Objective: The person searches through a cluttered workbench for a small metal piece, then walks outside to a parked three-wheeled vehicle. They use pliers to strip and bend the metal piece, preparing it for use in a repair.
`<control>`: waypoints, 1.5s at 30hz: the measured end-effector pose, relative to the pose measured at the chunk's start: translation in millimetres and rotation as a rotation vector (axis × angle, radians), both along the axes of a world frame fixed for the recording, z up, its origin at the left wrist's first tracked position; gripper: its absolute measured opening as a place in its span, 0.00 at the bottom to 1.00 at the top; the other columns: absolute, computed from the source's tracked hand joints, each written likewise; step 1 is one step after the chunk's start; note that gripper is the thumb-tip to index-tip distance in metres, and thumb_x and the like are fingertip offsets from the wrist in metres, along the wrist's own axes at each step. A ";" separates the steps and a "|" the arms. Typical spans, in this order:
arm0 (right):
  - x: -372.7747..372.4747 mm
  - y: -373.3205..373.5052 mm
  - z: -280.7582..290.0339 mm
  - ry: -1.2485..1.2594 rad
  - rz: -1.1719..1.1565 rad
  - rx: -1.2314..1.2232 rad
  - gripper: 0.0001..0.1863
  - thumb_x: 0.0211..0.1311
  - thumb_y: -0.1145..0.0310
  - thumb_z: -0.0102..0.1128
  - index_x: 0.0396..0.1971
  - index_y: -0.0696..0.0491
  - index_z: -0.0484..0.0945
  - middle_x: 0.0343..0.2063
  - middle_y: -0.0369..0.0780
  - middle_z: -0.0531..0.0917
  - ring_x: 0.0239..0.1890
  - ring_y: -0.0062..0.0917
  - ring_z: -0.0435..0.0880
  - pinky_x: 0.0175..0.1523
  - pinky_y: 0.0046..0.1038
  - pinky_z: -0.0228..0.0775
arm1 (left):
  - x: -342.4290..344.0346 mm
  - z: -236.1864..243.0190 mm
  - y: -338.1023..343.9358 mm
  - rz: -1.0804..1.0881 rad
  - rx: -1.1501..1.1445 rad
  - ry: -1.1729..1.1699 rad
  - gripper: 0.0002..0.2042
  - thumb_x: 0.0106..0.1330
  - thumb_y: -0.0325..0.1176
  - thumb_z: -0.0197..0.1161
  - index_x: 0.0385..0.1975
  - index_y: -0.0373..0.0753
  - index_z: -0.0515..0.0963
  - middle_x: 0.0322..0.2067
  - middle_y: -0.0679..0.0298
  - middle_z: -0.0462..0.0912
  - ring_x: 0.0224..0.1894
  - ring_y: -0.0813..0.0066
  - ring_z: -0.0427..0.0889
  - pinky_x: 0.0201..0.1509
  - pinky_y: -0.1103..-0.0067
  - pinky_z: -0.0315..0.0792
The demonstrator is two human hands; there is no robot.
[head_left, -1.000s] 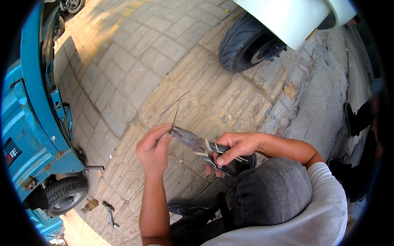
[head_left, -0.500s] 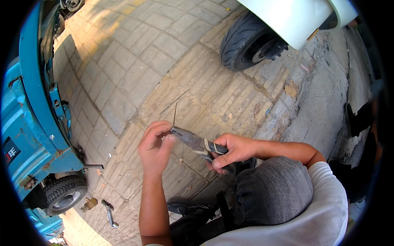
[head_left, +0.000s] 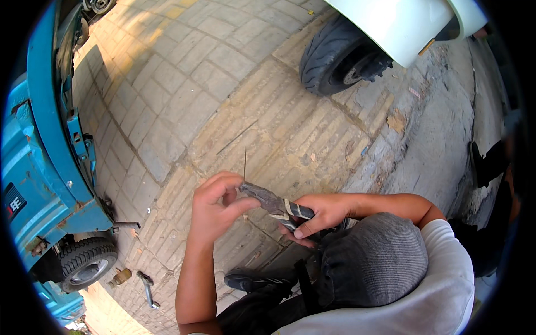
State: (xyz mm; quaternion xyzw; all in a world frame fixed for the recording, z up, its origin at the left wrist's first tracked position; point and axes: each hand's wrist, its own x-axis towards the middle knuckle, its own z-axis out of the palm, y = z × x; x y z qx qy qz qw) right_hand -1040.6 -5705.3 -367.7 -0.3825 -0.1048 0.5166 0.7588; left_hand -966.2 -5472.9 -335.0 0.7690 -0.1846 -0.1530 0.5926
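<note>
My right hand (head_left: pixel 312 216) is closed around the dark handles of a pair of pliers (head_left: pixel 267 198), pale bands wrapped about them near the pivot. The jaws point up and left. From their tip a thin metal rod (head_left: pixel 245 163) stands almost straight up. My left hand (head_left: pixel 219 202) is at the jaw end, fingers curled in a pinch at the rod's base and thumb against the jaws. The rod's lower end is hidden there. Beyond the hands, another thin dark rod (head_left: pixel 237 138) lies on the paving.
A blue truck (head_left: pixel 53 167) stands at the left. A tyre (head_left: pixel 335 56) under a white vehicle body (head_left: pixel 385 22) is at the upper right. A metal tool (head_left: pixel 148 289) and a brass-coloured piece (head_left: pixel 120 277) lie at lower left. Another person's dark shoe (head_left: pixel 478 162) shows far right.
The pliers and upright rod have shifted slightly right and down. My left hand has moved with them, and its thumb now reaches further along the jaws.
</note>
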 end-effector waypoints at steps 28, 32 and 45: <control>4.4 -0.5 15.2 -0.516 -0.144 -0.699 0.15 0.59 0.67 0.60 0.43 0.58 0.72 0.26 0.39 0.80 0.28 0.25 0.79 0.34 0.27 0.70 | -6.3 0.8 -3.4 -0.007 -0.076 -0.021 0.09 0.58 0.27 0.66 0.35 0.33 0.74 0.36 0.63 0.74 0.34 0.80 0.72 0.36 0.84 0.67; 2.0 0.3 4.6 -0.630 -0.194 -0.563 0.20 0.59 0.65 0.60 0.46 0.59 0.68 0.24 0.44 0.77 0.27 0.32 0.79 0.33 0.33 0.69 | -6.0 7.9 3.6 -0.033 -0.014 -0.146 0.09 0.58 0.29 0.65 0.35 0.32 0.76 0.35 0.61 0.75 0.36 0.74 0.73 0.39 0.80 0.68; 8.9 -0.9 18.0 -0.715 -0.134 -0.461 0.27 0.59 0.67 0.60 0.57 0.58 0.64 0.36 0.43 0.80 0.39 0.29 0.80 0.45 0.31 0.71 | -3.1 20.8 12.2 -0.116 0.108 -0.306 0.15 0.48 0.34 0.72 0.31 0.34 0.79 0.30 0.61 0.78 0.31 0.70 0.76 0.35 0.78 0.70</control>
